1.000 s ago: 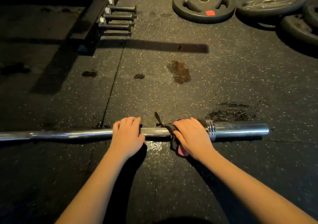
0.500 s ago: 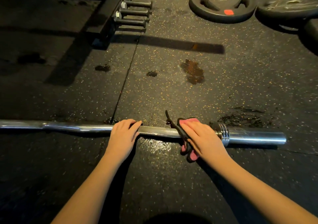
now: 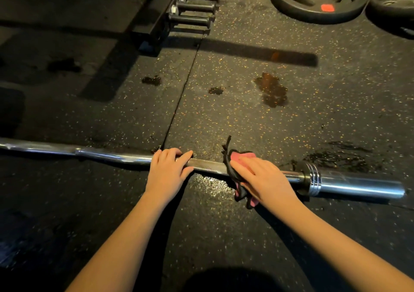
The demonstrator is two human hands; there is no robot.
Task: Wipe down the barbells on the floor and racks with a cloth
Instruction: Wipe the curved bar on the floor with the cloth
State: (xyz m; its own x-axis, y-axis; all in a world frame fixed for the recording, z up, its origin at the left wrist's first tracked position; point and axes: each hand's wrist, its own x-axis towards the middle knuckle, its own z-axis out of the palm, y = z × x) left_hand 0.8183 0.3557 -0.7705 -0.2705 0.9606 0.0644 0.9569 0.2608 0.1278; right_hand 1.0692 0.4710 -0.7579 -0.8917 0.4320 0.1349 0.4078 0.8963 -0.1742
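My right hand (image 3: 262, 179) presses the cloth (image 3: 243, 156) flat-fingered onto the bar (image 3: 208, 165), which lies left-to-right on the floor. My left hand (image 3: 167, 173) rests on the bar just beside (fingers laid over, not clenched). The sleeve (image 3: 358, 183) is near on the right and the shaft runs long to the left.
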